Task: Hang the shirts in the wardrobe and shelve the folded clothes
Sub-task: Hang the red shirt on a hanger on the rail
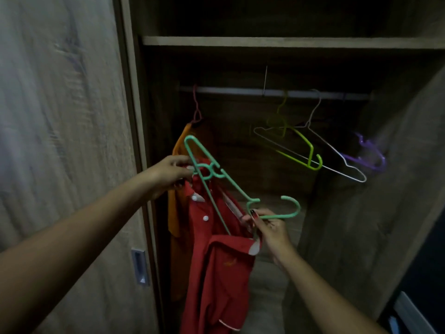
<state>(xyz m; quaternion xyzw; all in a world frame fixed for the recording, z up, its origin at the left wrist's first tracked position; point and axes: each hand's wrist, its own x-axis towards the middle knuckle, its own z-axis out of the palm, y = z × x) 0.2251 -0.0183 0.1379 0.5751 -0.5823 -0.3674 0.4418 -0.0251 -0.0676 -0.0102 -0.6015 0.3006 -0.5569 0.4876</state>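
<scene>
A mint green plastic hanger is tilted in front of the open wardrobe, its hook pointing up left. My left hand grips it just below the hook. My right hand pinches its lower right end together with the shoulder of a red shirt with white buttons. The shirt droops below the hanger, only partly on it. Behind it an orange shirt hangs from a pink hanger on the rail.
Further right the rail carries empty hangers: a lime green hanger, a white wire hanger and a purple hanger. A shelf spans above the rail. The wooden sliding door with a recessed handle stands at left.
</scene>
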